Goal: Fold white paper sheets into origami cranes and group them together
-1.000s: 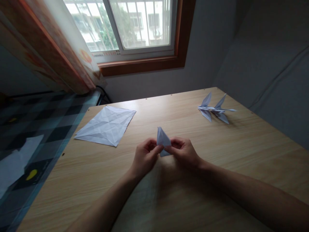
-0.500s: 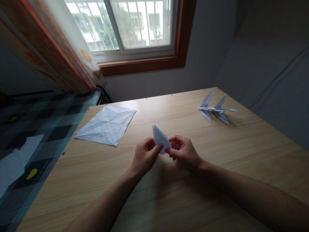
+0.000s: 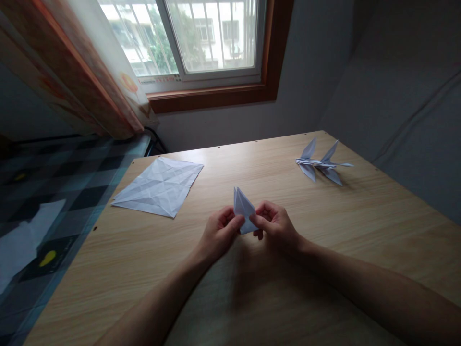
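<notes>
A small folded piece of white paper [image 3: 245,207] is held up between both hands over the wooden table, its split points toward the window. My left hand [image 3: 222,229] pinches its left edge, with the thumb on the near face. On the other side, my right hand [image 3: 275,222] grips the right edge between thumb and fingers. Some fingertips behind the paper are hidden. Left of the hands lies a flat, creased white sheet [image 3: 158,187]. Toward the far right rests a folded paper figure [image 3: 320,163] with several wing-like points.
The wooden table [image 3: 118,269] has its far edge below a window [image 3: 216,38]. At the left, a lower surface with a checked cloth [image 3: 82,168] holds loose white paper [image 3: 21,245]. An orange curtain [image 3: 72,62] hangs beside the window.
The folded paper has turned more upright and shifted slightly right. My right thumb now lies higher on its face, and my left hand has moved a little right with it.
</notes>
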`<state>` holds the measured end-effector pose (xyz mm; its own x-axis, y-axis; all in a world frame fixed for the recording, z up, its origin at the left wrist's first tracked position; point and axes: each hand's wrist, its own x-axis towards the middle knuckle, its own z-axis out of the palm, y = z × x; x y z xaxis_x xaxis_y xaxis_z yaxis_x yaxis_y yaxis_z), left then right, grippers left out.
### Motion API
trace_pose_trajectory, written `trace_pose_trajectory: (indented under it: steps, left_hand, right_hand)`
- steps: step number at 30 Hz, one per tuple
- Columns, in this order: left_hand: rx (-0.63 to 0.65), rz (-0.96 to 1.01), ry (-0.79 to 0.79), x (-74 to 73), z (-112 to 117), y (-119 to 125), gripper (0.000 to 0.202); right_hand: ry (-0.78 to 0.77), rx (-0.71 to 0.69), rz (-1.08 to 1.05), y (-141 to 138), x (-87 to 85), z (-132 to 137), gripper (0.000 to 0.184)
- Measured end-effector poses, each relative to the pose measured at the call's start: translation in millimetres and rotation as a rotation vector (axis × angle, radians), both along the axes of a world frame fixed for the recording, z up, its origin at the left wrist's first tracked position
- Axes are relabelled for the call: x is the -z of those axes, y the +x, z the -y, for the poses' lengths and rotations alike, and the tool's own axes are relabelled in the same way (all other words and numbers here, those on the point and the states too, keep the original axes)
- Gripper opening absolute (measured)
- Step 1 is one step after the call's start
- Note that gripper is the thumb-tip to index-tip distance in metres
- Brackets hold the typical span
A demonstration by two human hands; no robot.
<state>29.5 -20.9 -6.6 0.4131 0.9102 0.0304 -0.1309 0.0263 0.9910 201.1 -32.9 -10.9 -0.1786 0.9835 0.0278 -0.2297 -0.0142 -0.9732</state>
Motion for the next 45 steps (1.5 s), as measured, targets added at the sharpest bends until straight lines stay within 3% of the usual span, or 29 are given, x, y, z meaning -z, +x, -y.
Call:
trace_pose_trajectory:
  steps: [5, 14, 22, 29, 33, 41, 45]
  left_hand:
    - [0.068, 0.022, 0.0, -7.1, 6, 7, 0.031]
    - [0.108, -0.345, 0.257, -8.5, 5, -1, 0.02]
    - [0.094, -0.207, 0.099, -8.9, 5, 1, 0.025]
    - [0.138, -0.384, 0.226, -13.0, 7, 0, 0.029]
    - [0.127, -0.316, 0.148, -12.1, 9, 3, 0.029]
    - [-0.115, -0.16, 0.02, -7.0, 5, 1, 0.031]
    - [-0.265, -0.051, -0.006, -4.4, -1, -1, 0.032]
  right_hand:
    - [0.014, -0.003, -0.005, -1, 3.5, -2, 0.035]
    - [0.161, 0.046, 0.077, 2, 1.8, 2, 0.03]
    - [0.119, 0.079, 0.04, -1, -0.1, 3, 0.037]
    - [0.137, 0.078, 0.091, -1, 3.9, 3, 0.035]
    - [0.112, 0.089, 0.088, 1, -1.6, 3, 0.032]
    - [0.084, -0.052, -0.034, 0, 10.1, -2, 0.036]
    - [0.068, -0.121, 0.088, 0, 13.5, -2, 0.032]
